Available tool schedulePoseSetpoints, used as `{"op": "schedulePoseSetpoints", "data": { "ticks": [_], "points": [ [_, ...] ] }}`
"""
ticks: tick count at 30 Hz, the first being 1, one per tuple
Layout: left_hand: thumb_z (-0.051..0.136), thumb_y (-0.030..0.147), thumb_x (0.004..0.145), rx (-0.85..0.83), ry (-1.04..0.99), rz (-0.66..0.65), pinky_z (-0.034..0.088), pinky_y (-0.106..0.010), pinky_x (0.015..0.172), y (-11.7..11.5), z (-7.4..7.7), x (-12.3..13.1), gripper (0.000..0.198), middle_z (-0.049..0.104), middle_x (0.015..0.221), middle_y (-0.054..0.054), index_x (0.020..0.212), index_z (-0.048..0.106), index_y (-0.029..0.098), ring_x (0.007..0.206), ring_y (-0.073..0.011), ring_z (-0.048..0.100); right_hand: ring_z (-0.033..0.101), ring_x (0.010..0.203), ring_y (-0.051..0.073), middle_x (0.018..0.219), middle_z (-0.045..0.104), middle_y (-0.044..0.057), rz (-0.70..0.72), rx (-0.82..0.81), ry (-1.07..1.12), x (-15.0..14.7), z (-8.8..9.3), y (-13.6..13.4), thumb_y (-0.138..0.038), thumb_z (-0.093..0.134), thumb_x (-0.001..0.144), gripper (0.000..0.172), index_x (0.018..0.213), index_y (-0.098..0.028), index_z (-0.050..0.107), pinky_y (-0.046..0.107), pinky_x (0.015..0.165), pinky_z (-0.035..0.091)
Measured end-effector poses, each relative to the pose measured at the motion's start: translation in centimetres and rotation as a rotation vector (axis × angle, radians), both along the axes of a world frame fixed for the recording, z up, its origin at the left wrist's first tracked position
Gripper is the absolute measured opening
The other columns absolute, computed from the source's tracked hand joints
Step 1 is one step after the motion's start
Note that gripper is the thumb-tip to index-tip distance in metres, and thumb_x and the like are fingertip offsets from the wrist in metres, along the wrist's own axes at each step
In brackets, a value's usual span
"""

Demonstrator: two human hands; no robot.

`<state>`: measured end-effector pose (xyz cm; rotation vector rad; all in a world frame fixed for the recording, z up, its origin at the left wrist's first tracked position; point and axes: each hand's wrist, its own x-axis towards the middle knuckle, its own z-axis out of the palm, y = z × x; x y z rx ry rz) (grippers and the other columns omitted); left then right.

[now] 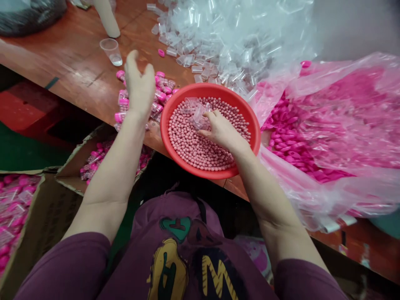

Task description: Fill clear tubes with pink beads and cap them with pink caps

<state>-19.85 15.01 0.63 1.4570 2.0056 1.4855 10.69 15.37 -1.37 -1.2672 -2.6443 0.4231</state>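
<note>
My left hand (140, 87) is raised over a pile of small clear containers with pink caps (161, 96), several filled with pink beads. Its thumb and fingers are spread, with nothing visible between them. Inside the red bowl (165, 137), my right hand (221, 131) reaches low over the pink beads (200, 154). Thumb and forefinger are apart there, right beside a few empty clear plastic containers (200, 116) lying on the beads. The fingertips look close to or touching these containers; the other fingers are partly hidden.
A heap of empty clear containers (218, 46) covers the back. Loose pink caps (287, 141) spill from a pink plastic bag (353, 121) at right. A clear cup (111, 51) and another person's arm (108, 18) are at back left. Cardboard boxes (43, 212) stand below the table's left edge.
</note>
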Motion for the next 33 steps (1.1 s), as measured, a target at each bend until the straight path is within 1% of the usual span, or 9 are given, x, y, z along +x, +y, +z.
{"op": "schedulePoseSetpoints", "data": {
  "ticks": [1,3,5,8,12,16,21,26,33],
  "points": [
    [0.052,0.004,0.112,0.018,-0.051,0.043,0.037,-0.036,0.137,-0.6,0.1,1.4,0.038,0.068,0.152,0.001,0.147,0.056,0.019,0.141,-0.0129,0.052,0.075,0.125,0.039,0.139,0.073,0.022,0.003,0.004,-0.002,-0.3,-0.1,-0.2,-0.021,0.080,0.094,0.048,0.141,-0.014,0.071,0.057,0.114,0.061],
    [0.061,0.015,0.111,-0.037,-0.038,-0.204,0.050,-0.039,0.123,-2.2,0.3,5.2,0.020,0.078,0.132,-0.001,0.126,0.073,0.023,0.124,-0.0181,0.063,0.075,0.121,0.036,0.134,0.075,0.021,0.016,0.026,0.061,-0.2,-0.2,-0.4,-0.015,0.073,0.095,0.046,0.141,-0.012,0.071,0.053,0.112,0.061],
    [0.066,0.017,0.106,-0.151,0.076,-0.484,0.052,-0.042,0.120,-3.9,0.2,8.7,0.023,0.080,0.129,-0.007,0.124,0.080,0.020,0.125,-0.0247,0.068,0.076,0.112,0.031,0.124,0.079,0.017,0.016,0.043,0.169,0.5,-0.2,-0.4,-0.013,0.067,0.094,0.044,0.137,-0.014,0.074,0.047,0.107,0.062],
    [0.066,0.009,0.096,-0.279,0.309,-0.619,0.053,-0.043,0.118,-5.4,-0.5,11.7,0.038,0.077,0.137,-0.015,0.130,0.083,0.015,0.130,-0.0318,0.071,0.076,0.098,0.025,0.113,0.082,0.010,-0.021,0.036,0.316,2.1,-0.3,-0.5,-0.015,0.064,0.094,0.041,0.133,-0.019,0.077,0.041,0.097,0.063],
    [0.054,0.003,0.098,-0.418,0.565,-0.628,0.056,-0.043,0.112,-5.5,-1.0,12.7,0.041,0.079,0.131,-0.022,0.124,0.085,0.010,0.125,-0.0354,0.076,0.075,0.091,0.023,0.127,0.082,0.014,-0.103,0.086,0.359,4.0,-0.7,-1.0,-0.017,0.067,0.093,0.041,0.132,-0.018,0.079,0.040,0.093,0.065],
    [0.054,0.008,0.101,-0.504,0.661,-0.620,0.058,-0.045,0.112,-4.9,-0.6,13.2,0.038,0.083,0.126,-0.025,0.124,0.085,0.007,0.125,-0.0386,0.078,0.078,0.097,0.028,0.111,0.084,0.013,-0.150,0.086,0.300,4.7,-1.1,-1.8,-0.018,0.065,0.097,0.026,0.115,-0.018,0.083,0.045,0.097,0.065],
    [0.052,0.009,0.104,-0.509,0.553,-0.541,0.056,-0.049,0.117,-4.8,-0.3,13.8,0.040,0.082,0.128,-0.027,0.132,0.081,0.007,0.128,-0.0401,0.078,0.079,0.117,0.034,0.135,0.080,0.020,0.024,0.003,0.041,3.3,-1.4,-2.8,-0.020,0.073,0.098,0.042,0.139,-0.015,0.080,0.051,0.112,0.063],
    [0.056,0.012,0.107,-0.444,0.382,-0.366,0.049,-0.057,0.126,-5.3,0.0,13.7,0.042,0.078,0.138,-0.025,0.146,0.071,0.010,0.138,-0.0419,0.073,0.080,0.108,0.036,0.119,0.086,0.020,0.045,-0.072,-0.091,1.9,-0.5,-3.6,-0.016,0.069,0.101,0.031,0.128,-0.012,0.082,0.049,0.104,0.064],
    [0.061,0.027,0.108,-0.452,0.220,-0.283,0.052,-0.045,0.125,-4.9,0.1,12.1,0.026,0.084,0.128,-0.016,0.120,0.083,0.019,0.133,-0.0340,0.074,0.078,0.120,0.035,0.147,0.075,0.023,0.205,-0.041,-0.255,1.6,1.3,-3.7,-0.004,0.050,0.100,0.069,0.167,-0.014,0.062,0.046,0.104,0.062]
  ]
}}
